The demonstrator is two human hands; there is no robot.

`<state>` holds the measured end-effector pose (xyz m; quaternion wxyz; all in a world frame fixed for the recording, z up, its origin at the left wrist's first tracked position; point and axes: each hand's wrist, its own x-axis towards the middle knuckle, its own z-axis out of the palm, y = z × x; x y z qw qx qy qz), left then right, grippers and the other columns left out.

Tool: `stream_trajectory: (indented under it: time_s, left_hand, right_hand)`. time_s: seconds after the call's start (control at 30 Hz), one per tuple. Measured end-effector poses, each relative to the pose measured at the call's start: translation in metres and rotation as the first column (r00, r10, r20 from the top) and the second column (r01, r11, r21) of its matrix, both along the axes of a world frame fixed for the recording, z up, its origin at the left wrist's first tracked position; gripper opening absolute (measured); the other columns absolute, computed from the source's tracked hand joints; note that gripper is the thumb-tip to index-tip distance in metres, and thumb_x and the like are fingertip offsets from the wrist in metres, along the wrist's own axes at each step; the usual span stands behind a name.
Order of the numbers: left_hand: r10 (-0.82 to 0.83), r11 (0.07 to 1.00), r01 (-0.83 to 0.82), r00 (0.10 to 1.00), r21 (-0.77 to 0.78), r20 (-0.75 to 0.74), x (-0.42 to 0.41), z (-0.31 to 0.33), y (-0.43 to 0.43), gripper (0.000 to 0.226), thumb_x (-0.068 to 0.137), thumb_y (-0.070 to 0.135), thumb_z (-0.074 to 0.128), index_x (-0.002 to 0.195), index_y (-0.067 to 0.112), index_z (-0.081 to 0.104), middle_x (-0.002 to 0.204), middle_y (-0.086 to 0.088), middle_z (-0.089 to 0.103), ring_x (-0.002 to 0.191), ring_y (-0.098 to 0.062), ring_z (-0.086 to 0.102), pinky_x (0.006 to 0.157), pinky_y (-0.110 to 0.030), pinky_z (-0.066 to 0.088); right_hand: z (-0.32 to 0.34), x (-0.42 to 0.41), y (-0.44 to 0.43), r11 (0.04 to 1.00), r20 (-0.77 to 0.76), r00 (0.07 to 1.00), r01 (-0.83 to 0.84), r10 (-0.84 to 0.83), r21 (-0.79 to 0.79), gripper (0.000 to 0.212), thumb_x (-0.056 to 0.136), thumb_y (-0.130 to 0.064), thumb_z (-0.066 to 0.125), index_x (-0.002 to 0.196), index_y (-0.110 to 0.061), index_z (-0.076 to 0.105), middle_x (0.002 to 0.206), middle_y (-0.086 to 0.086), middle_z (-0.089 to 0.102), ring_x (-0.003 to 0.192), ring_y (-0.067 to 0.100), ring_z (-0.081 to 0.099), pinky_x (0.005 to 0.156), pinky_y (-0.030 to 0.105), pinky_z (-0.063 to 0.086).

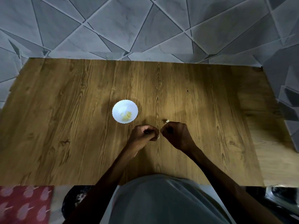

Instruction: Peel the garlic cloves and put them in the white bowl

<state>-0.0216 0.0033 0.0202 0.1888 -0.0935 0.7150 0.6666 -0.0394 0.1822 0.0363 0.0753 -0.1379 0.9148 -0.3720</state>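
Nearest the viewpoint: the person's grey garment (155, 199), with both bare forearms extending from it over the wooden counter (210, 102).

Hand state:
- Left hand (144, 133): fingers curled inward, fingertips directed toward the right hand. A small pale fragment shows at those fingertips, judged to be the garlic clove (158, 136) being worked. Most of it is hidden.
- Right hand (176, 135): fingers curled tight, knuckles up, fingertips almost meeting those of the left. Whether it pinches the same clove cannot be determined.
- A pale scrap (167, 121) sits at the far edge of the right hand. Whether it is held or lies on the counter is unclear.

Location of the work: the clove is between the two hands, above the counter, near the white bowl (117, 109). The bowl stands just beyond and left of the left hand. It contains a small heap of yellowish peeled cloves (127, 117).

Handling notes (judgement):
- The clove is light, small and firm. The skin is thin, dry and tears easily.
- A bared clove is likely to be slightly tacky or slippery, so grip it by the ends, not the flanks.
- Start the skin at the root end with a fingernail.
- Transfer to the bowl is short and should need only a light pinch.
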Motion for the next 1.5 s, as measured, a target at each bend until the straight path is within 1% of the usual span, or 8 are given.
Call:
stream_trajectory:
  time_s: [0.27, 0.5, 0.6, 0.77, 0.97, 1.2, 1.33, 1.5]
  left_hand:
    - [-0.042, 0.995, 0.046, 0.998, -0.086, 0.047, -0.003, 0.009, 0.000, 0.014, 0.090, 0.009, 0.062, 0.098, 0.007, 0.073, 0.083, -0.005, 0.074, 0.077, -0.014, 0.071, 0.068, -0.024, 0.056]
    - [-0.161, 0.979, 0.164, 0.986, -0.119, 0.033, -0.006, 0.013, -0.001, 0.017, 0.094, 0.012, 0.056, 0.093, 0.005, 0.071, 0.076, -0.001, 0.069, 0.070, -0.006, 0.063, 0.063, -0.020, 0.051]
    - [-0.145, 0.989, 0.145, 0.987, 0.001, 0.075, -0.007, 0.012, -0.002, 0.018, 0.094, 0.010, 0.055, 0.086, 0.007, 0.071, 0.071, -0.001, 0.067, 0.069, -0.009, 0.061, 0.062, -0.022, 0.049]
    - [-0.134, 0.974, 0.100, 0.978, 0.203, 0.158, -0.006, 0.014, -0.003, 0.020, 0.094, 0.004, 0.052, 0.084, 0.007, 0.069, 0.072, -0.005, 0.065, 0.068, -0.011, 0.060, 0.062, -0.021, 0.047]
    - [-0.170, 0.966, 0.132, 0.972, 0.223, 0.163, -0.009, 0.013, -0.005, 0.019, 0.094, 0.004, 0.051, 0.082, 0.009, 0.064, 0.071, -0.002, 0.061, 0.069, -0.011, 0.056, 0.062, -0.021, 0.044]
    - [-0.246, 0.965, 0.252, 0.966, -0.069, 0.077, -0.012, 0.002, -0.005, 0.015, 0.095, 0.019, 0.054, 0.093, 0.010, 0.065, 0.073, 0.002, 0.063, 0.073, -0.013, 0.057, 0.068, -0.029, 0.045]
    - [-0.252, 0.951, 0.248, 0.968, -0.188, 0.000, -0.013, 0.006, -0.004, 0.015, 0.095, 0.022, 0.055, 0.089, 0.011, 0.064, 0.070, 0.006, 0.064, 0.067, -0.007, 0.059, 0.063, -0.024, 0.045]
    - [-0.323, 0.880, 0.264, 0.942, -0.395, -0.090, -0.016, -0.001, -0.007, 0.015, 0.092, 0.023, 0.061, 0.087, 0.009, 0.064, 0.070, 0.003, 0.063, 0.063, -0.004, 0.058, 0.060, -0.020, 0.043]
  right_hand:
    - [0.004, 0.004, -0.004, 0.991, -0.073, 0.989, -0.121, 0.125, 0.059, 0.004, 0.091, -0.013, 0.065, 0.089, -0.016, 0.066, 0.079, -0.015, 0.056, 0.063, -0.009, 0.052, 0.061, 0.009, 0.044]
    - [0.001, 0.003, -0.003, 0.993, -0.085, 0.989, -0.120, 0.119, -0.006, 0.007, 0.092, -0.010, 0.064, 0.088, -0.013, 0.069, 0.078, -0.012, 0.062, 0.064, -0.007, 0.057, 0.062, 0.009, 0.047]
    - [0.001, 0.002, 0.001, 0.992, 0.015, 0.996, -0.083, 0.084, -0.090, 0.008, 0.093, -0.007, 0.063, 0.090, -0.010, 0.070, 0.076, -0.015, 0.062, 0.065, -0.004, 0.062, 0.063, 0.011, 0.050]
    - [0.009, 0.003, 0.006, 0.918, 0.449, 0.892, 0.132, 0.055, -0.374, 0.010, 0.093, -0.006, 0.061, 0.097, -0.005, 0.070, 0.084, 0.004, 0.069, 0.074, 0.010, 0.067, 0.071, 0.025, 0.057]
    - [0.012, 0.008, 0.008, 0.794, 0.624, 0.773, 0.304, 0.118, -0.526, 0.021, 0.095, -0.012, 0.059, 0.104, 0.005, 0.068, 0.086, 0.009, 0.068, 0.079, 0.016, 0.065, 0.074, 0.025, 0.056]
    - [0.005, 0.006, 0.006, 0.656, 0.835, 0.526, 0.576, 0.159, -0.488, 0.017, 0.096, -0.007, 0.057, 0.103, 0.003, 0.068, 0.084, 0.009, 0.066, 0.074, 0.015, 0.062, 0.070, 0.024, 0.053]
    - [0.003, 0.006, 0.003, 0.598, 0.866, 0.479, 0.655, 0.145, -0.462, 0.016, 0.095, -0.008, 0.057, 0.092, -0.004, 0.072, 0.081, 0.008, 0.066, 0.070, 0.014, 0.061, 0.068, 0.024, 0.052]
    - [0.001, 0.005, 0.001, 0.576, 0.892, 0.438, 0.704, 0.109, -0.416, 0.013, 0.094, -0.009, 0.060, 0.096, -0.004, 0.071, 0.079, 0.007, 0.065, 0.068, 0.013, 0.060, 0.067, 0.024, 0.051]
